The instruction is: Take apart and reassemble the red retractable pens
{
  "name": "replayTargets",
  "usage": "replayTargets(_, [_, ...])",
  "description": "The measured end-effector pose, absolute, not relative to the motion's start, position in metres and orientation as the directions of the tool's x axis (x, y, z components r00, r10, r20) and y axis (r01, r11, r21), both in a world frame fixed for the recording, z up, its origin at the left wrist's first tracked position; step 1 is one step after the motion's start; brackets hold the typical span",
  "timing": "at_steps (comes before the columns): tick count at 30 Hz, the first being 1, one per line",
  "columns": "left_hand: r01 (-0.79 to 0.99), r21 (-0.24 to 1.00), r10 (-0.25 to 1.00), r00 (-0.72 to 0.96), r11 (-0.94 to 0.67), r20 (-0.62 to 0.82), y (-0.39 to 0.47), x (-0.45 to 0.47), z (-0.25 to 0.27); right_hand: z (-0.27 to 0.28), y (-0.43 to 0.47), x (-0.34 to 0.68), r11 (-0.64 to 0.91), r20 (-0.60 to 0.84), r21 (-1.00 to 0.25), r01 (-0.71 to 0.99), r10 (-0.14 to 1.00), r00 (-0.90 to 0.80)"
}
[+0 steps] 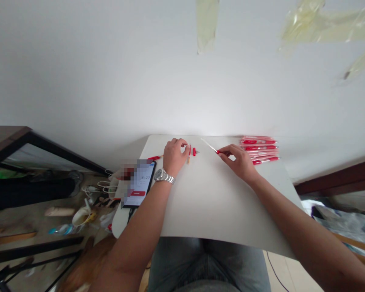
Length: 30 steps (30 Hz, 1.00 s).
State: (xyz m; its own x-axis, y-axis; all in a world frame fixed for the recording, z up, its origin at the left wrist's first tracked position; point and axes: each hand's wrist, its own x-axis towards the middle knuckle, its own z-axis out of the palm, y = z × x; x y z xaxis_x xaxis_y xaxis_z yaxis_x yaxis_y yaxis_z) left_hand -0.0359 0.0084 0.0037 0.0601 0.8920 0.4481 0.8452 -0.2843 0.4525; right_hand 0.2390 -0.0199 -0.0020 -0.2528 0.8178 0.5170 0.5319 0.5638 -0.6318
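My right hand (235, 160) pinches a clear pen barrel (209, 145) by its red grip end, and the barrel points up and to the left over the white table (200, 202). My left hand (175, 155), with a metal watch on its wrist, has thumb and index finger closed at a thin red pen refill (189, 155) with a yellowish end. Just right of the refill lies a small red pen part (194, 151) with a metallic piece beside it. Another red pen part (153, 157) lies left of my left hand.
A row of red and clear pens (258, 149) lies at the back right of the table. A phone (141, 184) with a lit screen rests at the left edge, a cable below it. The wall (170, 81) stands directly behind. Clutter, including a cup (81, 217), covers the floor at left.
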Motion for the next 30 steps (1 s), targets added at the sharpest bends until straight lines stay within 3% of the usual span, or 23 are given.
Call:
replayTargets(13, [0.944,0.278,0.937,0.075,-0.176,0.34,0.0027,-0.0286,0.0037,-0.0021,-0.0203,0.239,0.557,0.516,-0.631,0.539,0.821,-0.244])
replayTargets(23, [0.901,0.381,0.912,0.036,-0.206,0.408,0.0072,-0.0317,-0.0024,0.0,-0.0215,0.2388,0.547,0.501,-0.635,0.545,0.829,-0.248])
replayTargets(30, [0.923,0.351,0.924,0.012,-0.157,0.382,0.0057,-0.0287,0.0006,0.0013,-0.0224,0.2384,0.541,0.498,-0.64,0.545,0.833,-0.242])
